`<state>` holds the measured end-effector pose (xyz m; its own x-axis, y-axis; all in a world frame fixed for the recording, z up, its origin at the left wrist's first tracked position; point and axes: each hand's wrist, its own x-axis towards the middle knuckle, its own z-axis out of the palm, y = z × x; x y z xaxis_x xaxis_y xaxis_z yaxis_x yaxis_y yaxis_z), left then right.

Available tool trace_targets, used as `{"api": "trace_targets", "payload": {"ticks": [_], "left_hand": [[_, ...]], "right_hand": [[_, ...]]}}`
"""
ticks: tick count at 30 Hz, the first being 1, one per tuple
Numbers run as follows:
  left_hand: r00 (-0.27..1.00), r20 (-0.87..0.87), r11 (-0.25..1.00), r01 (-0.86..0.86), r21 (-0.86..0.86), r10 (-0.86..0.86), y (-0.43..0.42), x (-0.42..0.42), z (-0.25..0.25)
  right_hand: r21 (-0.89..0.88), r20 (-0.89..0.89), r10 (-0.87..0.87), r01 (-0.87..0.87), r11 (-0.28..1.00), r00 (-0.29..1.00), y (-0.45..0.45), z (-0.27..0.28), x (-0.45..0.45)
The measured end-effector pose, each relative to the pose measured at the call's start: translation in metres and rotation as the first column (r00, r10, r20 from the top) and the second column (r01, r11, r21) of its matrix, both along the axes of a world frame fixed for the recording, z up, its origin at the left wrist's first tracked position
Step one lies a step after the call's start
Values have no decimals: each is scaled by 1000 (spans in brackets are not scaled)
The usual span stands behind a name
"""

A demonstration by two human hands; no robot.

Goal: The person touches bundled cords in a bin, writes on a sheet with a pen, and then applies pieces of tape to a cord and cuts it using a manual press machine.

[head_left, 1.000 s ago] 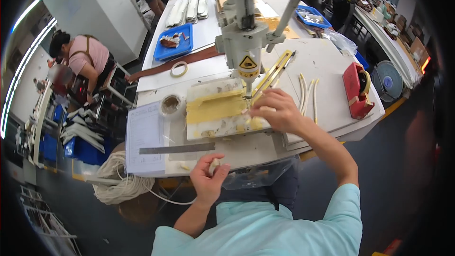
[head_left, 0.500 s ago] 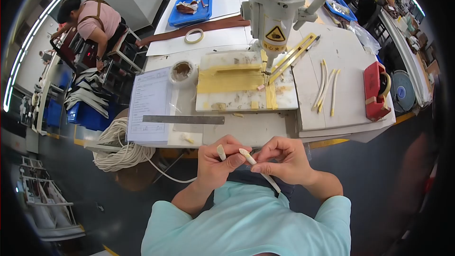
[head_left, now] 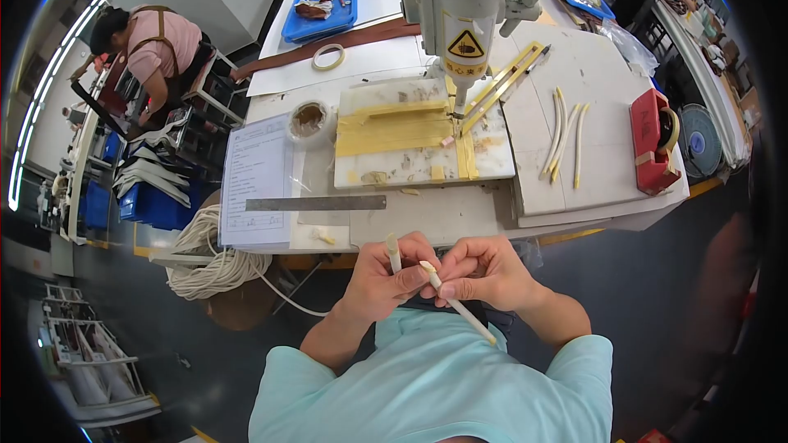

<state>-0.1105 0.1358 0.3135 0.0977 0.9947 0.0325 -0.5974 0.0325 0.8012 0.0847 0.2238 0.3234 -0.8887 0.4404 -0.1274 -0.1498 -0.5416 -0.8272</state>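
Observation:
Both hands meet in front of my body, just beyond the table's front edge. My left hand (head_left: 386, 280) is closed on a white cord, whose cut end (head_left: 394, 251) sticks up between the fingers. That cord seems to run back to the coil of white cord (head_left: 205, 250) at the left. My right hand (head_left: 484, 277) pinches a short white cord piece (head_left: 469, 318) with a yellowish lower tip. Its upper end is by my left thumb, and the fingertips of both hands nearly touch there. Several similar cord pieces (head_left: 560, 139) lie on the table at the right.
A press (head_left: 464, 29) with a warning label stands over a taped white board (head_left: 353, 166). Around it are a steel ruler (head_left: 316, 203), a printed sheet (head_left: 258, 156), tape rolls (head_left: 312, 123), a red tape dispenser (head_left: 652, 143) and a blue tray (head_left: 345, 12). A co-worker (head_left: 160, 45) bends at the left.
The short cord piece's lower end has shifted slightly right and down. Both hands keep their hold, with the left cord's end now more upright. The camera view has shifted a little.

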Motion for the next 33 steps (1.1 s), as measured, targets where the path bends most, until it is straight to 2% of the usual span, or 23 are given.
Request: {"api": "trace_targets", "payload": {"ticks": [10, 17, 19, 20, 21, 22, 23, 24, 25, 26, 27, 28, 30, 32, 33], "left_hand": [[981, 106, 986, 166, -34, -161, 4, 1, 4], [972, 157, 984, 178, -5, -175, 9, 0, -9], [974, 182, 986, 147, -78, -131, 8, -6, -21], [975, 180, 987, 144, -73, -129, 8, -4, -19], [996, 75, 996, 47, -81, -41, 8, 2, -16], [998, -29, 995, -49, -82, 46, 9, 8, -12], [999, -29, 996, -47, -80, 45, 10, 14, -6], [980, 76, 980, -175, -93, 182, 11, 19, 0], [933, 179, 948, -294, -120, 312, 13, 22, 3], [935, 179, 950, -288, -118, 305, 12, 23, 1], [925, -55, 922, -380, -75, 376, 10, 23, -5], [855, -282, 890, -457, -9, 436, 7, 24, -12], [847, -329, 902, -431, 34, 417, 6, 28, -18], [671, -539, 850, -490, 194, 510, 8, 38, -20], [675, -538, 853, -484, 195, 506, 8, 39, -17]], "right_hand": [[-119, -29, 85, -87, 989, 996, 4, -7, 1], [-249, -61, 115, -126, 960, 992, 6, -9, 0], [-252, -46, 114, -122, 960, 992, 8, -9, 1], [-176, 5, 152, -149, 973, 988, 9, -9, 3], [-100, 59, 184, -178, 979, 981, 11, -9, 5], [-97, 58, 184, -178, 979, 981, 12, -7, 5], [-39, 67, 102, -100, 994, 993, 11, -4, 7], [23, 70, 16, -18, 1000, 997, 12, 0, 8], [11, 128, -51, 50, 999, 990, 13, 7, 10], [13, 127, -58, 57, 998, 990, 13, 2, 10], [156, 88, -181, 166, 974, 980, 12, -6, 8], [291, 32, -296, 275, 917, 955, 12, -10, 7], [315, 14, -376, 353, 881, 926, 9, -9, -1], [298, -10, -421, 404, 865, 907, 7, -16, -7], [300, -11, -427, 410, 861, 904, 6, -14, -11]]}}
